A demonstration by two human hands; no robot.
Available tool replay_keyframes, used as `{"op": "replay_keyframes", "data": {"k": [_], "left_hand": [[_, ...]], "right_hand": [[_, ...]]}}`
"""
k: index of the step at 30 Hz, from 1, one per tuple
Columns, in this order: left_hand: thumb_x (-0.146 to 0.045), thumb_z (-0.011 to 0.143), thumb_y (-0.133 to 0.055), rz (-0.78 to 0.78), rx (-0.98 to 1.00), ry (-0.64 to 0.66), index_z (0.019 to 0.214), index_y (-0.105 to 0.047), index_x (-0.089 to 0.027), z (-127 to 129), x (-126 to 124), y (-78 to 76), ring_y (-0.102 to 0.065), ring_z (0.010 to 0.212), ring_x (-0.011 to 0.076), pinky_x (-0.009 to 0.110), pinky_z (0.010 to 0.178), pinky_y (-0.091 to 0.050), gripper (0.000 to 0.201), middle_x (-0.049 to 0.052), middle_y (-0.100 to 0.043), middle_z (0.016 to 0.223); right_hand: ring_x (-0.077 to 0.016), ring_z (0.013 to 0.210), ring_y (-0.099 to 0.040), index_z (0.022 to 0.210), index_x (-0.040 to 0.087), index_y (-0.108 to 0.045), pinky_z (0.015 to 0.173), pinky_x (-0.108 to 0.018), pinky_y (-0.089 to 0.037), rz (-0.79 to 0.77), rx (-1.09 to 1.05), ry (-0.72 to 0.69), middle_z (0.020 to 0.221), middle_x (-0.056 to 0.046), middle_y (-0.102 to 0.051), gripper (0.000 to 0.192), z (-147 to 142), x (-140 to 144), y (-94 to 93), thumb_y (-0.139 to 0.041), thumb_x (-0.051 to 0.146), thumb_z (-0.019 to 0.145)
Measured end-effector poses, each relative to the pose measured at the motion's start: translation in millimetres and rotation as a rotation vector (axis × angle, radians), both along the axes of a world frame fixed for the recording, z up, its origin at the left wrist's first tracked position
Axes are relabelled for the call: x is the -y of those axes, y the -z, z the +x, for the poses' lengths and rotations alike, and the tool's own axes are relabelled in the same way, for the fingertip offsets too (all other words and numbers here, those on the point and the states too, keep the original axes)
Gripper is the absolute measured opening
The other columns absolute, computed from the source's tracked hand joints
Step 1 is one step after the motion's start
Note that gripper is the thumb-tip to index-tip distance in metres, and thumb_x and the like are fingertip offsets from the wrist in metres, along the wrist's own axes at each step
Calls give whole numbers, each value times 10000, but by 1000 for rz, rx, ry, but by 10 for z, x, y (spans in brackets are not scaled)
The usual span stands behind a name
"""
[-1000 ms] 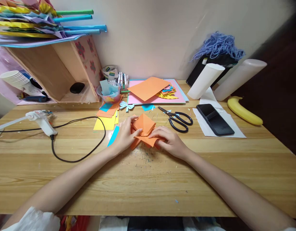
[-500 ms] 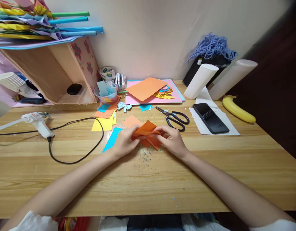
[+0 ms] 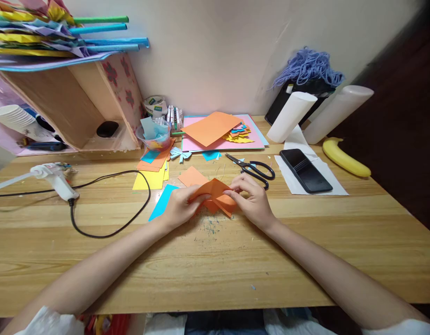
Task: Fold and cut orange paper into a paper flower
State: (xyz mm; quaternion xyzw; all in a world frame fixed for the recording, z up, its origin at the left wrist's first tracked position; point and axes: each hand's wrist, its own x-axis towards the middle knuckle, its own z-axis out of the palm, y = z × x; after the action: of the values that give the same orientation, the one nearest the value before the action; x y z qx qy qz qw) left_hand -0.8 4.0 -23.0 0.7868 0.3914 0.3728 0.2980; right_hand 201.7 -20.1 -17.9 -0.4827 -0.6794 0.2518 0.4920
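Note:
Between my two hands is a piece of orange paper (image 3: 212, 187), creased and held a little above the table. My left hand (image 3: 182, 207) pinches its left side, thumb on top. At its right corner my right hand (image 3: 251, 200) grips it between thumb and fingers. More orange paper pieces (image 3: 225, 207) show just below it, partly hidden. A lighter orange square (image 3: 192, 177) lies behind my left hand, and a blue sheet (image 3: 162, 203) lies beside it. Black-handled scissors (image 3: 253, 168) rest just beyond my right hand.
A glue gun (image 3: 56, 180) with its looping black cord lies left. Behind are yellow paper (image 3: 149, 180), a tub of paper scraps (image 3: 155, 136) and an orange sheet (image 3: 212, 129) on pink card. A phone (image 3: 305, 170), a banana (image 3: 346, 158) and white rolls (image 3: 292, 117) stand or lie right.
The orange paper has tilted and its upper face now shows flatter. My right fingers have lifted and shifted slightly right along its edge. My left hand stays almost in place.

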Motion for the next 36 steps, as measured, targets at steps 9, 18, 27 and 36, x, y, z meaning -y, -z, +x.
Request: {"op": "replay_keyframes", "data": {"k": [9, 18, 27, 36], "left_hand": [[-220, 856, -493, 89, -10, 62, 944, -673, -167, -27, -47, 54, -649, 691, 124, 201, 639, -481, 207, 30, -725, 868], [-380, 925, -316, 65, 139, -256, 1030, -591, -171, -3, 48, -347, -583, 944, 180, 318, 802, -446, 361, 89, -644, 1036], [-577, 817, -433, -1040, 511, 199, 959, -630, -128, 159, 144, -391, -630, 757, 188, 295, 671, -478, 511, 103, -681, 861], [-436, 753, -608, -750, 406, -32, 988, -642, -133, 143, 43, -159, -609, 868, 216, 306, 743, -463, 385, 88, -673, 974]], "right_hand": [[-169, 742, -666, 847, 210, -687, 658, -289, -549, -98, -23, 17, 840, -25, -714, 121, -15, 0, 110, -588, 189, 782], [-165, 833, -692, 1081, 318, -646, 753, -308, -572, 332, 158, 98, 986, 30, -710, 371, 184, 5, -9, -528, 80, 821], [-163, 1051, -614, 1331, 213, -425, 849, -250, -543, 694, 526, -137, 1207, -65, -585, 539, 252, 54, -105, -487, 18, 833], [-182, 1100, -581, 1238, 266, -528, 949, -377, -487, 226, 182, -102, 1220, -32, -600, 414, 86, 36, -23, -391, 101, 884]]}}
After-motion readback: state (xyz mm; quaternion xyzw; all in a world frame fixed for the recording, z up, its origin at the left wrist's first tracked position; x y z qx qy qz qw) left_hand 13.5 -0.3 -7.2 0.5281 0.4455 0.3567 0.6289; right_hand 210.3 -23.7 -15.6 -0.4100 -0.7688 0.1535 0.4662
